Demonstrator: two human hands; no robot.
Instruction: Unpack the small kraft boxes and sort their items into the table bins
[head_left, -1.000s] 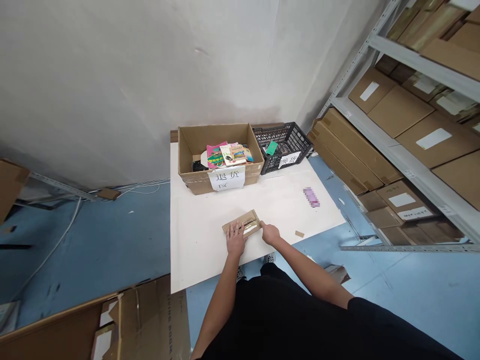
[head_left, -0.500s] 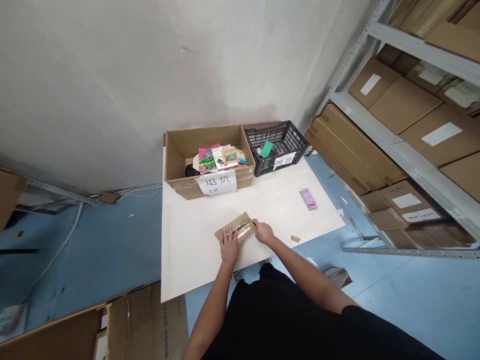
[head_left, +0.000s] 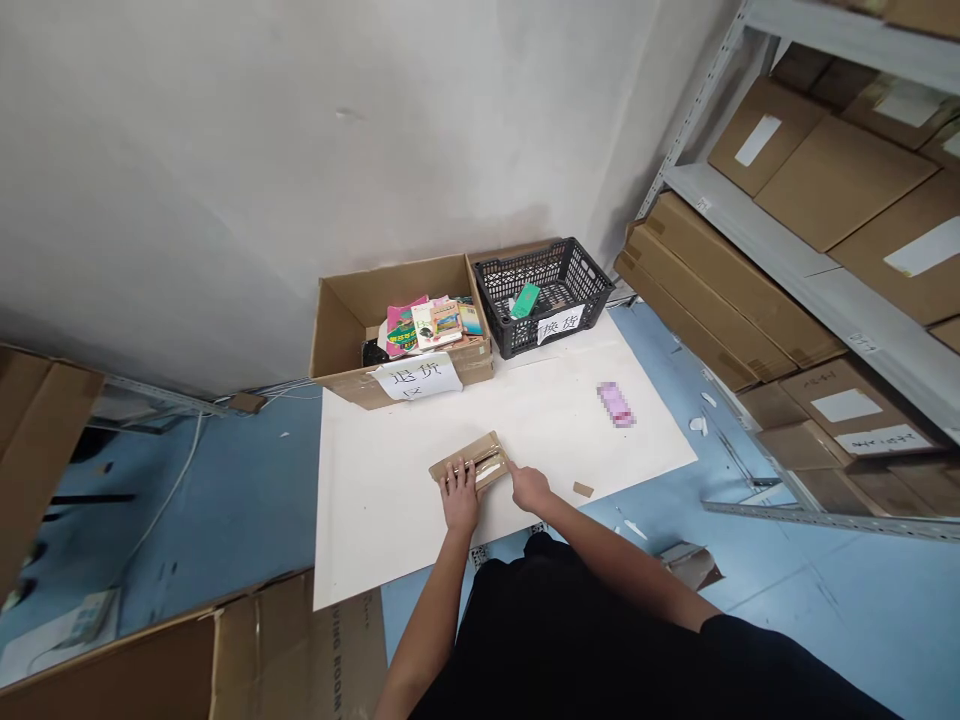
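Observation:
A small flat cardboard parcel (head_left: 472, 457) lies near the front edge of a white table (head_left: 390, 510). My left hand (head_left: 459, 500) rests on the parcel's left end, fingers stretched out flat on it. My right hand (head_left: 528, 486) is at the parcel's right corner, fingers curled with the tips against its edge; whether it holds something small I cannot make out.
An open cardboard box (head_left: 337, 335) with books and a paper label stands at the table's back. Beside it is a black plastic crate (head_left: 577, 280) holding a green item. A pink object (head_left: 615, 404) lies at the right. Metal shelves (head_left: 787, 260) with cartons stand at the right.
The view has shifted slightly. My right hand has slid a little toward me along the parcel's right end; my left hand stays on the parcel.

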